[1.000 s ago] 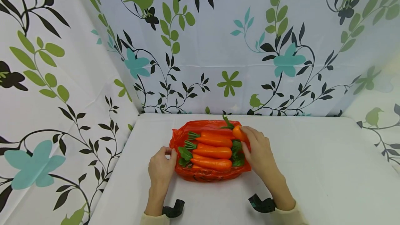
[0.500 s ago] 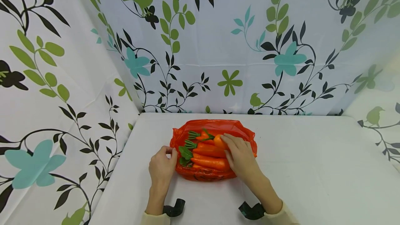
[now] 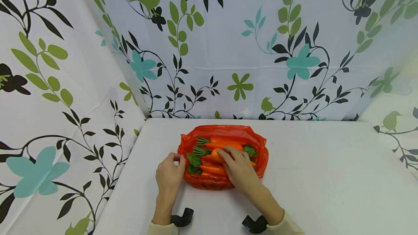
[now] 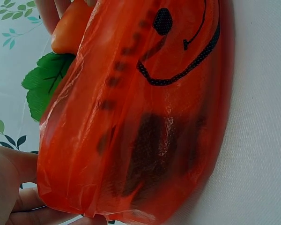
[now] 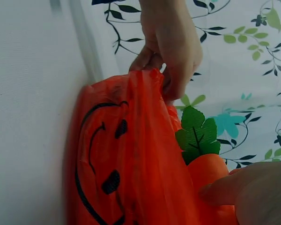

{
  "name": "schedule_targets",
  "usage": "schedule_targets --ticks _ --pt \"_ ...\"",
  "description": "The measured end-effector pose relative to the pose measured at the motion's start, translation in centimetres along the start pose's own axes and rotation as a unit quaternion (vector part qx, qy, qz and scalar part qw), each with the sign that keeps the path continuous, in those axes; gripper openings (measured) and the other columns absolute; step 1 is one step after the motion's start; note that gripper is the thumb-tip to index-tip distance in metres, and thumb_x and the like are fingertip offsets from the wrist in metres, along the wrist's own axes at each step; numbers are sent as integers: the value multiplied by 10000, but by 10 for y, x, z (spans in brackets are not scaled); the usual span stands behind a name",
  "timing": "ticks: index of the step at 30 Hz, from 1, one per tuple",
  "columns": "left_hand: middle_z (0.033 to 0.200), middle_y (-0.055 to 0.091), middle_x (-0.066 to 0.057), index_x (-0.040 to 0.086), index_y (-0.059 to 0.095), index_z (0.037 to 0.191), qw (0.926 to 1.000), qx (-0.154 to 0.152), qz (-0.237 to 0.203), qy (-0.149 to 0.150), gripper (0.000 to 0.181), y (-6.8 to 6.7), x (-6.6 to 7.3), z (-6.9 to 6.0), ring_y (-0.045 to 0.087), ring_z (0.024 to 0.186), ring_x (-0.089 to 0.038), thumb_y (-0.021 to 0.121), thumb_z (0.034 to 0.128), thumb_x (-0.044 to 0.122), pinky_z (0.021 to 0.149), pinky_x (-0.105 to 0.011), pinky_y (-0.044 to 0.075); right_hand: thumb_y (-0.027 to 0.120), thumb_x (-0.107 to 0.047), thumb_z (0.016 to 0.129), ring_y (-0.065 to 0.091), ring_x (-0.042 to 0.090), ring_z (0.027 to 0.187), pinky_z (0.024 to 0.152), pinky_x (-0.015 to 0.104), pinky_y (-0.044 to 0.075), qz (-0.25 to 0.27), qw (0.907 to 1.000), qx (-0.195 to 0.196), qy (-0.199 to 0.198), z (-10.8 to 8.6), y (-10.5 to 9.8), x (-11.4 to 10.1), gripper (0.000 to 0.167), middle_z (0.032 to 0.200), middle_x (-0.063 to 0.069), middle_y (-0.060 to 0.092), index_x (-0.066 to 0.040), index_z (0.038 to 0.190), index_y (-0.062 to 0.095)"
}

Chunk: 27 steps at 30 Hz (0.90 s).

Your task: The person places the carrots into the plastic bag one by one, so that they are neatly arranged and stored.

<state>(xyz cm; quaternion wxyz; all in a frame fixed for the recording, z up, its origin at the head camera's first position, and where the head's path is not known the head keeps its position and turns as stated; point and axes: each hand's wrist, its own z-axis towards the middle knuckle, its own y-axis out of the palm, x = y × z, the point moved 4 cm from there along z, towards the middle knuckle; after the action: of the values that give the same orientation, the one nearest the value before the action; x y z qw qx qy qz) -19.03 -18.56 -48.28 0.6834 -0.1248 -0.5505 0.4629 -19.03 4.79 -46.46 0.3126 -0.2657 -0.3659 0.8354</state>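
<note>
A red plastic bag (image 3: 225, 130) lies open on the table, filled with several orange carrots (image 3: 225, 141) with green tops. My left hand (image 3: 169, 173) pinches the bag's left edge; in the left wrist view its thumb and fingers (image 4: 21, 164) are on either side of the film. My right hand (image 3: 240, 168) is over the bag's middle, fingers curled on the rounded end of a carrot (image 3: 215, 155). This hand covers part of the carrots beneath. The right wrist view shows a carrot (image 5: 208, 171) under the right thumb (image 5: 262, 190), beside a green leaf (image 5: 196, 133).
The bag rests on a white table (image 3: 326, 169). A dark face-like drawing (image 5: 110, 183) marks the bag's front. Behind and to the left hangs a patterned curtain (image 3: 209, 82) with leaves, birds and flowers. Black curved wrist mounts (image 3: 183, 217) sit on both forearms.
My right hand has moved left and toward me, from the bag's far right corner to its middle, bringing the carrot over the others. My left hand has stayed at the bag's edge.
</note>
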Motion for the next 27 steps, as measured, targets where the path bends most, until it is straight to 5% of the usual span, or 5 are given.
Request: schedule_targets --ticks 10,27 --pt "754 740 -112 33 727 867 10000 71 1 52 172 0 0 0 518 527 -155 674 900 193 483 -261 399 797 -95 826 636 246 1118 895 404 498 -151 9998 29 -157 -2 11 -3 458 1205 73 651 -128 1261 657" --pt "753 736 -104 37 726 871 10000 57 44 -4 173 -1 0 0 531 531 -159 670 904 197 487 -261 395 742 -143 888 593 217 1186 947 416 468 -364 9976 -591 44 -5 18 -5 466 1285 47 650 -131 1333 607"
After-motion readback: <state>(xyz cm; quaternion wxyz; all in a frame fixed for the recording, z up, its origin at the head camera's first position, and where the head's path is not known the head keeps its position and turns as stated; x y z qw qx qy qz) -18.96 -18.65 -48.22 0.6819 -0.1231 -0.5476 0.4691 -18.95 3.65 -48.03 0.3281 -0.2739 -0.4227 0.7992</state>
